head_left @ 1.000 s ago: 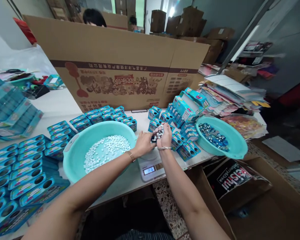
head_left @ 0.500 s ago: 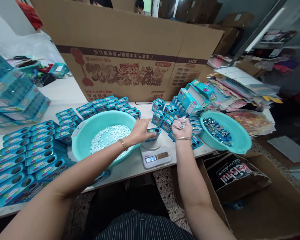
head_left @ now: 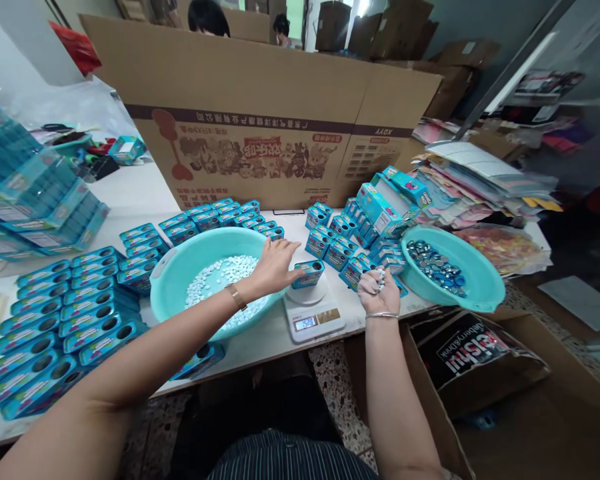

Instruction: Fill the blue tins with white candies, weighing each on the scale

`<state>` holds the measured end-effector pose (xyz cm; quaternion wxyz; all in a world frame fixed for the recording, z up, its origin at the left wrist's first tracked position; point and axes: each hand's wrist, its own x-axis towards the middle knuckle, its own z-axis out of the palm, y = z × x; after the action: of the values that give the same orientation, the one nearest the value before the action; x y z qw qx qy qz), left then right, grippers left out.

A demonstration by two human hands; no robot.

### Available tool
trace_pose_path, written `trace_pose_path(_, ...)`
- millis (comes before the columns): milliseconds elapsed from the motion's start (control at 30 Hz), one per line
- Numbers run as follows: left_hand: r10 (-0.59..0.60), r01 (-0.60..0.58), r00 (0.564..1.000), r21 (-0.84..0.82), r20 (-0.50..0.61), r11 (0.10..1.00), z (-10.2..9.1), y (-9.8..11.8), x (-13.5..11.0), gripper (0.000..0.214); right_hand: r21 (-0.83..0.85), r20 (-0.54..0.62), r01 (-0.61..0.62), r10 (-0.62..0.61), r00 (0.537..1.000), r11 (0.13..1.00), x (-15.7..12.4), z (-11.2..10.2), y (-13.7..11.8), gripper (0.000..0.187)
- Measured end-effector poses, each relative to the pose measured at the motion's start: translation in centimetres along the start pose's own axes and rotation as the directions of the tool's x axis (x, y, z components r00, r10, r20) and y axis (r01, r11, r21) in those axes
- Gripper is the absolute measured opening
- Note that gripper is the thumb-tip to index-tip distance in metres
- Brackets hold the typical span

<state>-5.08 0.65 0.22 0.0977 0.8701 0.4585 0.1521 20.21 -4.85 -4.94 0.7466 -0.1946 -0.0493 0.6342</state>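
Observation:
A small blue box [head_left: 308, 274] with a dark round hole in its top stands on the white digital scale [head_left: 316, 323]. My left hand [head_left: 275, 268] is open beside the box, fingers spread; its thumb reaches the box's left edge, and I cannot tell whether it touches. Under that forearm is a turquoise basin [head_left: 167, 293] with many small white tablets [head_left: 237, 267] in it. To the right of the scale, my right hand [head_left: 381, 297] is turned palm up, its fingers curled round several white tablets [head_left: 379, 280].
Rows of blue boxes [head_left: 93, 300] stand at the left, and more [head_left: 340, 250] behind the scale. A second turquoise basin [head_left: 480, 280] holds shiny blue and silver pieces. A large cardboard sheet [head_left: 260, 80] rises at the back. An open carton [head_left: 570, 400] sits at the lower right.
My right hand has moved to the right and nearer to me, still with tablets in it. My left hand's fingers have spread and lifted. The view has shifted slightly.

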Motion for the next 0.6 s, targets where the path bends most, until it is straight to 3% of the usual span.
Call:
trace_pose_path(200,0.035,-0.036,0.996,0.016,0.082,0.999,1.3,1.6,1.4,0.059,-0.02,-0.044,-0.017,0.016,0.999,1.0,0.2,0.2,0.6,0.019)
trace_pose_path(600,0.045,-0.051,0.99,0.049,0.13,0.997,2.7,1.3,2.3,0.061,0.027,-0.065,-0.106,0.108,0.992,0.994,1.0,-0.8,1.4,0.017)
